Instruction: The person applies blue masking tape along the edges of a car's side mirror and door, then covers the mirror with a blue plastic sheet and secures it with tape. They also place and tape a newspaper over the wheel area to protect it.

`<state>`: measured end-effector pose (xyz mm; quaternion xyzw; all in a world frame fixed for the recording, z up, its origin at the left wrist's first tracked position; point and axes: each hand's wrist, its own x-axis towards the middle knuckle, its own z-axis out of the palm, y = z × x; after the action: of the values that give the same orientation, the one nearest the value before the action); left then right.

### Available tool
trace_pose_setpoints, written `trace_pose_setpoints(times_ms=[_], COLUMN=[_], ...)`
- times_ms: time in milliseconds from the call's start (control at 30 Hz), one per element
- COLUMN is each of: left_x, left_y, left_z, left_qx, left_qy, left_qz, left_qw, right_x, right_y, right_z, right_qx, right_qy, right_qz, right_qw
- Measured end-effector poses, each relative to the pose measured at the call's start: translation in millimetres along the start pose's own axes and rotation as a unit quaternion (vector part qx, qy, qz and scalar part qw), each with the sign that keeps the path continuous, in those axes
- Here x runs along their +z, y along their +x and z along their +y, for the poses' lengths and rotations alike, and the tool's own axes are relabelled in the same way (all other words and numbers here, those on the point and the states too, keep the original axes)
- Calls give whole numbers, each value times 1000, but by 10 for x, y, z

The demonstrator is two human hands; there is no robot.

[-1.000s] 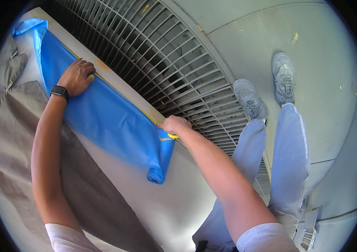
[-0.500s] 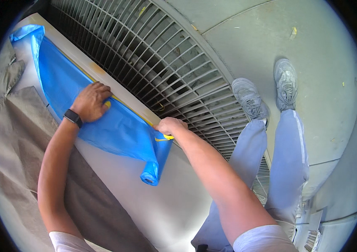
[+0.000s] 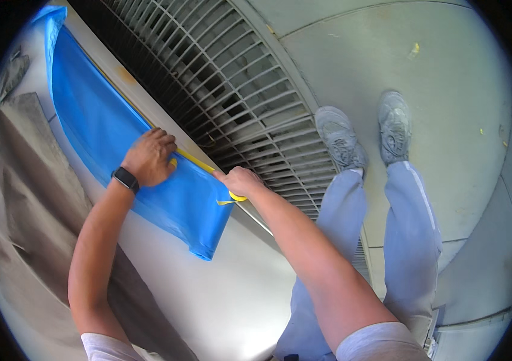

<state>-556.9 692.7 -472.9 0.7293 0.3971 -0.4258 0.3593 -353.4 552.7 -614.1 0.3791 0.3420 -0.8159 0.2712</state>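
A sheet of blue plastic film (image 3: pixel 96 102) lies along the edge of a pale, smooth panel (image 3: pixel 172 253). Its near end is a loose roll (image 3: pixel 206 243). Yellow tape (image 3: pixel 194 159) runs along the film's upper edge. My left hand (image 3: pixel 151 157), a dark watch on its wrist, presses on this edge with bent fingers; a small yellow thing shows by its thumb, mostly hidden. Farther right, my right hand (image 3: pixel 241 182) is closed around what looks like a roll of yellow tape (image 3: pixel 238 197), partly covered by the palm, one finger reaching along the taped edge.
Brown cloth (image 3: pixel 33 180) covers the panel's left side. Past the panel's edge is a metal floor grating (image 3: pixel 244 90) with dark gaps. My shoes (image 3: pixel 341 141) stand on the greenish floor (image 3: pixel 448 120) beside it, where small yellow scraps lie.
The view has shifted a little. My left hand has come nearer to my right hand along the taped edge. The film's rolled end looks flatter, lying closer to the panel.
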Motion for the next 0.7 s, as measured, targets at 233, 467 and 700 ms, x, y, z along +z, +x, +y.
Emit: trace_pose_setpoints(times_ms=[233, 467, 700], left_x=[94, 168, 210], left_y=[75, 122, 130], left_z=[24, 128, 297], left_qx=[-39, -63, -72], left_qy=[5, 44, 79], left_qz=[-48, -12, -23], left_qw=[998, 997, 994], right_x=[145, 752, 745], right_y=[-467, -552, -446], right_z=[1616, 2004, 1741], right_qx=[-14, -12, 40], right_qy=[-59, -70, -88], right_qz=[12, 3, 34], right_qw=[998, 997, 995])
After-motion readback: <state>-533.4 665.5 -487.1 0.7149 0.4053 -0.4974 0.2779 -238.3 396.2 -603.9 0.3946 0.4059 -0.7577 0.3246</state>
